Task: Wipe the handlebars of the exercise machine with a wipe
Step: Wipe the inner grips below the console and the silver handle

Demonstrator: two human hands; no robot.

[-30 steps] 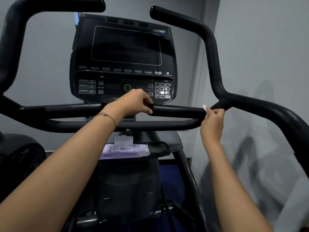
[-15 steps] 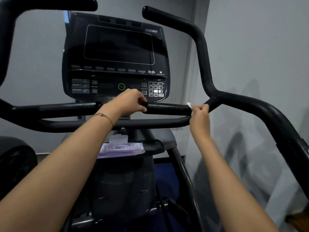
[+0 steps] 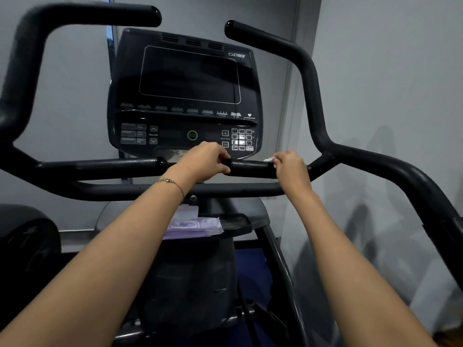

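Head view: the person reaches forward with both bare arms to the black handlebars (image 3: 375, 159) of the exercise machine (image 3: 195, 284). The left hand (image 3: 204, 159) sits at the gap between the two short horizontal grips. Its fingers and thumb are curled round the rounded end of the right short grip (image 3: 250, 168). A thin gold bracelet (image 3: 172, 182) rings that wrist.

The right hand (image 3: 290, 169) is farther along the same grip, near where it joins the tall right bar (image 3: 313, 96). Its fingers curl over the grip and hold a white wipe (image 3: 269, 160) against it. Only a small crumpled edge of the wipe shows, at the fingertips on top of the bar; the rest is hidden under the hand.

The left short grip (image 3: 112, 166) runs off to the left with no hand on it. A lower crossbar (image 3: 112, 191) passes beneath both grips, and the tall left bar (image 3: 75, 13) curves overhead.

Behind the hands stands the dark console (image 3: 185, 78), its screen unlit, with a green-ringed round button (image 3: 192, 135) and a keypad (image 3: 241, 140) just above the knuckles. Below the crossbar, a purple pack of wipes (image 3: 193, 225) with its flap lid raised lies on the machine's tray (image 3: 238, 222). A grey wall (image 3: 388, 71) stands behind.
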